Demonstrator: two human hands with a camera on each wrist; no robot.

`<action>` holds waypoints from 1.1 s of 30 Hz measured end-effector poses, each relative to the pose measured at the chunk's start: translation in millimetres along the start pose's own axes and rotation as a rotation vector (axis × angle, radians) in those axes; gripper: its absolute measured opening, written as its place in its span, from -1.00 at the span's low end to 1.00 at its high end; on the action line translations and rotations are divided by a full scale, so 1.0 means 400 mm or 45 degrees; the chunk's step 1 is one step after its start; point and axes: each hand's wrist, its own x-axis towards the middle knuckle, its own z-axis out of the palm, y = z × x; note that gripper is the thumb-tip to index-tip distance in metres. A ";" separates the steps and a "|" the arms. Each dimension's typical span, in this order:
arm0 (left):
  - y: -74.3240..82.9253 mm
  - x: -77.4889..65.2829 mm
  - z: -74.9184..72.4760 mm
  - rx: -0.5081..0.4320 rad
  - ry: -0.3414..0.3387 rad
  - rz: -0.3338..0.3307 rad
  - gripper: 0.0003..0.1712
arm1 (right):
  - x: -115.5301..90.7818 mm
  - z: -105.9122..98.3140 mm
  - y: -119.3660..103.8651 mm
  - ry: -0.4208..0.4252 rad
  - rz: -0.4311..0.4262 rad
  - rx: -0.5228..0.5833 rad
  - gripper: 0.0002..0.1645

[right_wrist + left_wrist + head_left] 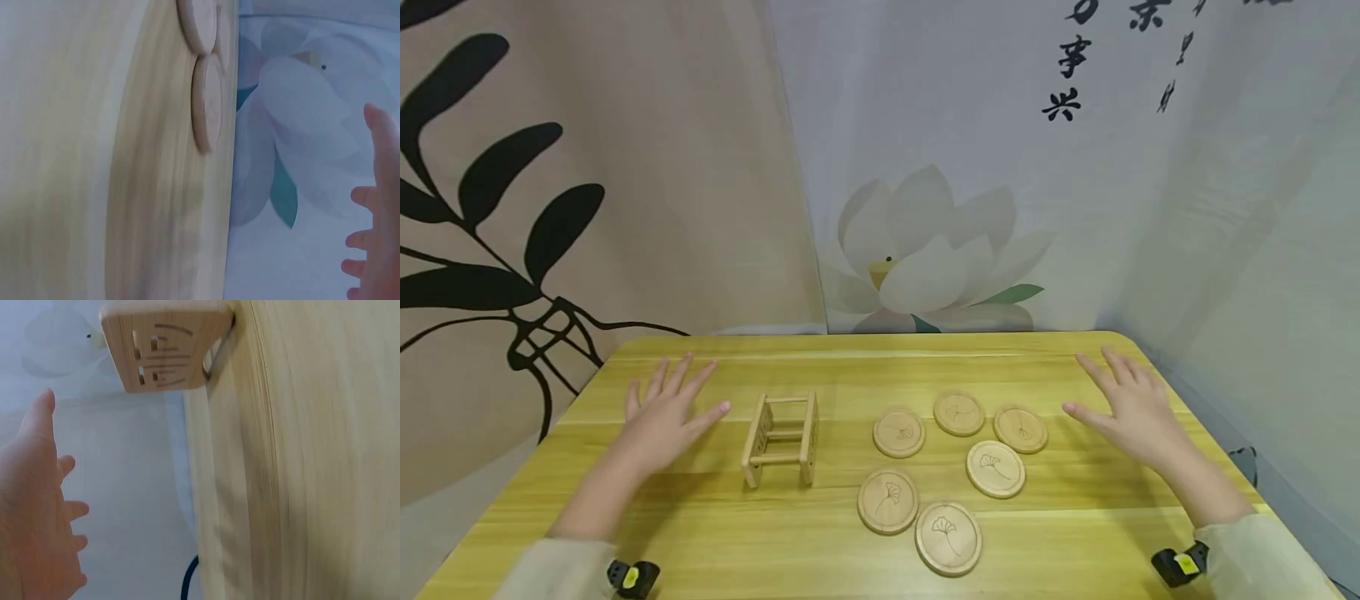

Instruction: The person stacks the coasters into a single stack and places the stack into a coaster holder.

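My left hand [662,421] hovers over the left side of the table with fingers spread, holding nothing. Just right of it stands a small wooden rack [782,440] with crossbars and cut-out side panels; the left wrist view shows one carved panel [164,353] up close. Over the right side of the table, my right hand [1133,412] is also spread and holds nothing. Several round wooden coasters engraved with leaf designs lie flat between the rack and that hand. Nearest to my right hand is one coaster [1020,429]; the frontmost coaster [948,538] lies closest to me.
The wooden table [760,550] has rounded far corners. Behind it hangs a pale curtain [700,167] printed with dark leaves, a lotus and writing. Each wrist wears a black band, such as the left band [633,578].
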 end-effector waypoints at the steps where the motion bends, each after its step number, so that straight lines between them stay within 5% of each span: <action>1: 0.004 -0.002 0.002 -0.010 0.010 0.007 -0.12 | -0.002 0.002 -0.007 0.014 -0.012 -0.005 0.00; 16: 0.070 -0.021 0.054 -0.199 0.098 0.145 -0.13 | -0.047 0.055 -0.139 0.095 -0.159 0.166 -0.08; 25: 0.060 -0.019 0.086 -0.458 0.066 0.153 -0.13 | -0.068 0.077 -0.203 0.047 -0.171 0.266 -0.08; 33: 0.041 -0.027 0.113 -0.722 -0.044 0.126 -0.11 | -0.080 0.109 -0.251 0.025 -0.231 0.353 -0.08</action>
